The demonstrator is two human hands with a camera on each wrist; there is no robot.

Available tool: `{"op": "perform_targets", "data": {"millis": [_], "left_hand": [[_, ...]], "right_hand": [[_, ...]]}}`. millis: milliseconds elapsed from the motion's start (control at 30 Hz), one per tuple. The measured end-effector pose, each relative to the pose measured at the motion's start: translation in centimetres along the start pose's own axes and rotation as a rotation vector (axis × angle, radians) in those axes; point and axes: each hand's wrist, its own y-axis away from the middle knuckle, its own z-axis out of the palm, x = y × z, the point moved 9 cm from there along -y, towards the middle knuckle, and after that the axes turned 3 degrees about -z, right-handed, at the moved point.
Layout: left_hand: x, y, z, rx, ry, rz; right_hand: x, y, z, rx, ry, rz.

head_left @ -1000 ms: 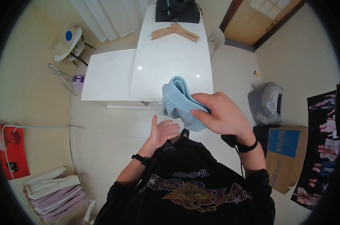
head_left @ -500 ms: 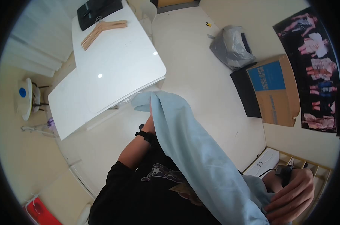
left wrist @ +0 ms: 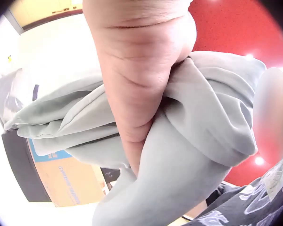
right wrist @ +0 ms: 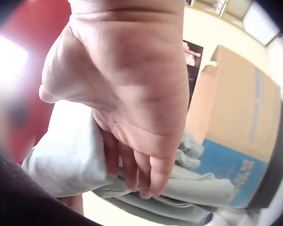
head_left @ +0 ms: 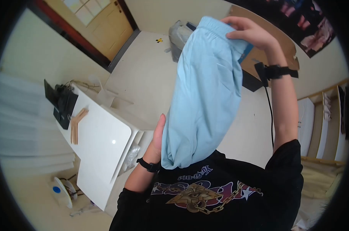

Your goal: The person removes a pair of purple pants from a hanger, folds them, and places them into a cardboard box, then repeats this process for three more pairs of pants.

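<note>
A pair of light blue pants [head_left: 205, 88], with a gathered waistband [head_left: 216, 27] at the top, hangs folded between the hands in front of the chest. The right hand [head_left: 253, 32] holds the waistband end at upper right, fingers and thumb on its edge; in the right wrist view the cloth runs behind the bent fingers [right wrist: 151, 174]. Down at the lower fold, the left hand [head_left: 158, 134] supports the pants with its thumb straight up beside them. Cloth covers its fingertips in the left wrist view, where the palm [left wrist: 137, 70] reaches down into the folds.
At left, a white table [head_left: 101, 142] bears wooden hangers [head_left: 77, 125] and a black device [head_left: 63, 104]. A cardboard box [head_left: 270, 46] and a grey plastic bag [head_left: 178, 38] stand beyond the pants. Shelves [head_left: 324, 119] line the right side.
The view has swung right, past the table. The pants went from a bunch in the right hand to a long drape over the left, and the right hand has risen with the waistband.
</note>
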Motion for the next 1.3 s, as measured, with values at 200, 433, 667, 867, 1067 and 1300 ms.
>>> {"op": "perform_targets", "data": {"millis": [200,433,667,867,1067,1300], "left_hand": [[-1.7,-9.9,1.0,-0.410,0.030,-0.332],[0.4,-27.9,4.7,-0.238,-0.189,-0.489],[2.8,-40.0,18.1,-0.221,-0.510,-0.788],[4.5,-51.3,24.5,-0.276,-0.746,-0.867],[4.9,-62.7,33.0,-0.388,-0.943,-0.825],[4.0,-75.8,45.3,-0.563,-1.053,-0.587]], "right_hand": [[29.6,2.6,4.8,0.020,-0.066,0.682],[42.0,13.5,10.9,0.042,-0.103,0.591],[32.4,23.0,-4.4,0.594,-0.446,0.964],[29.7,16.2,-6.0,0.631,-0.977,0.188],[30.0,6.5,-24.7,0.962,-1.030,0.055],[35.5,0.4,-44.0,0.893,-0.558,0.171]]}}
